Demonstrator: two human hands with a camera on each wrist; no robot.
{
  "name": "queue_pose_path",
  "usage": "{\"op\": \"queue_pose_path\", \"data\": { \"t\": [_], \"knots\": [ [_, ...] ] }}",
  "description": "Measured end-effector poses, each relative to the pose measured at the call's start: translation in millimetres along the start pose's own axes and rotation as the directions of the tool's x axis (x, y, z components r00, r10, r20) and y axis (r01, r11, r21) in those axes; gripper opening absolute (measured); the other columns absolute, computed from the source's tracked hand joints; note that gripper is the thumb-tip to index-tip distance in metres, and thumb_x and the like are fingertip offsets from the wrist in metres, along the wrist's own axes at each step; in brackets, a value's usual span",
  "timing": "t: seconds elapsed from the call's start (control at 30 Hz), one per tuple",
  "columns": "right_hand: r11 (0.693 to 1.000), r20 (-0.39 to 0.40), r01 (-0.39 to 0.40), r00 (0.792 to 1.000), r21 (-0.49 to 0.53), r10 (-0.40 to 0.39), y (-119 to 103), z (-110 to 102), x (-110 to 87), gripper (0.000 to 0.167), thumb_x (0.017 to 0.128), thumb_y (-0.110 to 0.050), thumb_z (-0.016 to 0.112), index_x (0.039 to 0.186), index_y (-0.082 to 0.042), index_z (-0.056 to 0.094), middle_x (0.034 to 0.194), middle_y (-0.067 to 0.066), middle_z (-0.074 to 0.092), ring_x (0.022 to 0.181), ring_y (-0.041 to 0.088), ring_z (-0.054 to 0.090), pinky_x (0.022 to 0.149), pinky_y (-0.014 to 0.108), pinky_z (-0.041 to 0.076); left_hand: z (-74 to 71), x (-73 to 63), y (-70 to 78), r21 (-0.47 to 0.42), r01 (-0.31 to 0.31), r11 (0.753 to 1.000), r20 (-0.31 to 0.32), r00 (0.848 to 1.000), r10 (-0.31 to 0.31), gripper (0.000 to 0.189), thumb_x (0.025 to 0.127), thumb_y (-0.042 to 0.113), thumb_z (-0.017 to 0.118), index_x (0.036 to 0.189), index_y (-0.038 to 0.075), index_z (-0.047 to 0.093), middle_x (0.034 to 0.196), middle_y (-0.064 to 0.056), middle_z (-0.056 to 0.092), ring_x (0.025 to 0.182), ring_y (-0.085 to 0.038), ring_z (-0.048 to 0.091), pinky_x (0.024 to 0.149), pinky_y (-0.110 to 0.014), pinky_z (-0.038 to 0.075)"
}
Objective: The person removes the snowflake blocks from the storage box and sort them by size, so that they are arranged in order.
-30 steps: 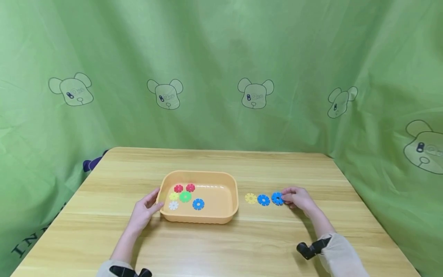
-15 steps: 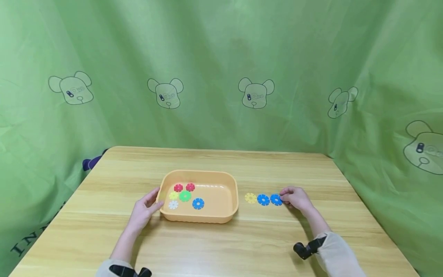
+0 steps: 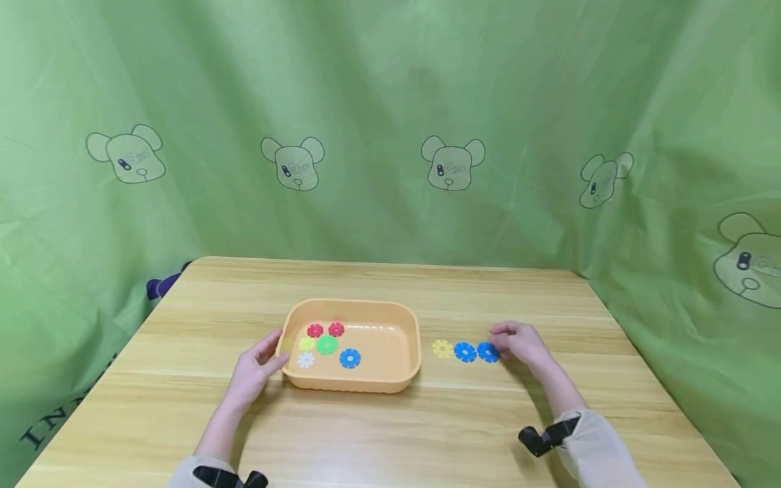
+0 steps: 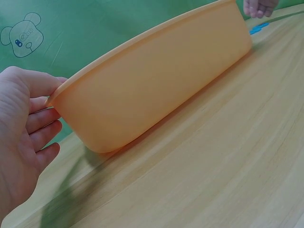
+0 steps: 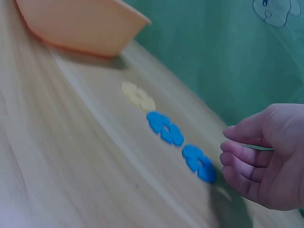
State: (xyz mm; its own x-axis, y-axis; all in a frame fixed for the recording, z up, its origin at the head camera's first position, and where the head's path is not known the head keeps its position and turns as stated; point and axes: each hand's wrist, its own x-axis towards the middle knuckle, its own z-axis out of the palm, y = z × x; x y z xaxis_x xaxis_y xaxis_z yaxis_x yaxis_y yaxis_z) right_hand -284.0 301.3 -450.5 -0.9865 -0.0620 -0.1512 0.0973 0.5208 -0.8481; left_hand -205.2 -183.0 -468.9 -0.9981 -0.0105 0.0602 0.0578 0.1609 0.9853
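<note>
At the left end of the tray point(image 3: 381, 352), the left hand point(image 3: 252, 375) is pinching the rim between thumb and fingers, its lower fingers curving loosely beside the outer wall. Inside, six notched discs are lying flat, mostly toward that side: the white disc point(image 3: 306, 360) nearest the front, the yellow disc point(image 3: 307, 344) behind it, the left red disc point(image 3: 314, 330) farther back, then the green disc point(image 3: 327, 345), the right red disc point(image 3: 336, 329) and, apart from these, the blue disc point(image 3: 350, 358).

Right of the tray, on the table point(image 3: 390, 434), three more are forming a row: the pale yellow disc point(image 3: 443, 348), the middle blue disc point(image 3: 465, 352) and the end blue disc point(image 3: 488, 352), each sitting close beside its neighbour. Over the row's right end, the right hand point(image 3: 521, 344) is hovering, its fingers bending loosely near one another and apparently pinching nothing.

Judging by this layout, the row is standing three pieces long, its end piece looking already placed; six are remaining in the tray, though how many are belonging to the unfinished work is staying unclear.
</note>
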Motion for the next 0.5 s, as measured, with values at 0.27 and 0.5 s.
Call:
{"op": "queue_pose_path", "data": {
  "t": [0.27, 0.5],
  "knots": [
    [0.994, 0.049, 0.054, 0.997, 0.097, -0.059, -36, 16, 0.8, 0.039, 0.089, -0.009, 0.059, 0.118, 0.014, 0.049, 0.106, 0.026, 0.06, 0.096, 0.034, 0.06, 0.084, 0.039, 0.053, -0.7, 0.4, -0.8, 0.011, -0.006, 1.0, -0.005, 1.0, 0.006, 0.056, 0.087, 0.006, 0.062, 0.137, -0.004, 0.039, 0.142, -0.022, 0.035, 0.129, -0.037, 0.035, 0.105, -0.043, 0.031],
    [0.981, 0.08, 0.07, 0.993, 0.183, -0.086, -70, 36, 2.3, 0.036, 0.088, -0.008, 0.061, 0.115, 0.012, 0.051, 0.096, 0.014, 0.064, 0.093, 0.031, 0.06, 0.085, 0.045, 0.051, -0.7, -0.1, -0.2, -0.001, -0.008, 1.0, 0.005, 1.0, 0.008, 0.056, 0.088, 0.005, 0.061, 0.138, -0.005, 0.038, 0.143, -0.023, 0.034, 0.129, -0.037, 0.034, 0.105, -0.042, 0.031]
  ]
}}
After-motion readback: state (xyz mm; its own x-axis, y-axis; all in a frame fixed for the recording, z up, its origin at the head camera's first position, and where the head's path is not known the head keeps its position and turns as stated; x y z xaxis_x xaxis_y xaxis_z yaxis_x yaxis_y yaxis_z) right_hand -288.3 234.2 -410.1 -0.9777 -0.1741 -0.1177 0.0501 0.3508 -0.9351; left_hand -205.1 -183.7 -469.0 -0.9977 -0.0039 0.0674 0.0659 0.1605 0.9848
